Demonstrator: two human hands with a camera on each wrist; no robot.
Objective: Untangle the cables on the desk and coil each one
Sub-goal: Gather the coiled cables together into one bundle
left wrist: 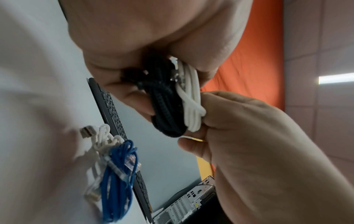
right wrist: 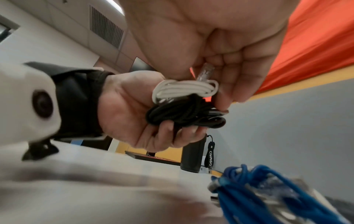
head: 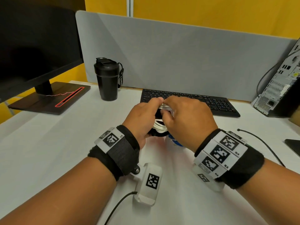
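Observation:
Both hands meet above the middle of the white desk (head: 65,135). My left hand (head: 142,117) grips a coiled black braided cable (left wrist: 164,103) and a coiled white cable (left wrist: 191,103) side by side. My right hand (head: 186,120) pinches the white coil (right wrist: 184,89) at its wrapped end, and a clear plug (right wrist: 205,72) sticks up between its fingers. The black coil (right wrist: 184,115) lies in the left palm below it. A blue network cable (left wrist: 118,174), bundled, lies on the desk under the right wrist beside another white cable (left wrist: 103,136) with a metal plug.
Behind the hands lies a black keyboard (head: 190,101). A black tumbler (head: 108,80) stands at the back left beside a monitor (head: 37,46) on its stand. A PC tower (head: 279,88) stands far right. A thin black cable (head: 263,143) trails on the right.

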